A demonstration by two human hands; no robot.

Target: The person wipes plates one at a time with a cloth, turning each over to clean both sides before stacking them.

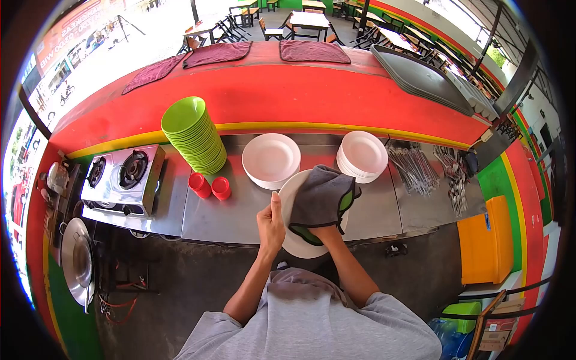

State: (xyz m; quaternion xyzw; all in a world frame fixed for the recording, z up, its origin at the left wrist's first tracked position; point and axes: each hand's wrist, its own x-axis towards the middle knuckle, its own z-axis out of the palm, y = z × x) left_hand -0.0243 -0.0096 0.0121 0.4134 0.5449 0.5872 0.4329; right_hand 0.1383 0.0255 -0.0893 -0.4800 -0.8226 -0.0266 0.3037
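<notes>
A white plate (306, 246) is held up in front of my chest, tilted. My left hand (272, 227) grips its left edge, thumb pointing up along the rim. A grey cloth (321, 195) with a green underside and black edging lies over the plate's face. Beneath the cloth is my right hand (324, 234), its fingers mostly covered by the fabric. Just beyond, on the steel counter, stand a stack of white plates (271, 159) and a second white stack (363, 155) to its right.
Left of the plates rise stacked green bowls (195, 141), with red cups (210, 187) below. A gas stove (123, 177) sits farther left. Metal cutlery (413, 169) lies on the right. Behind runs a red ledge (264, 90) with maroon cloths (314, 51) and grey trays (420, 78).
</notes>
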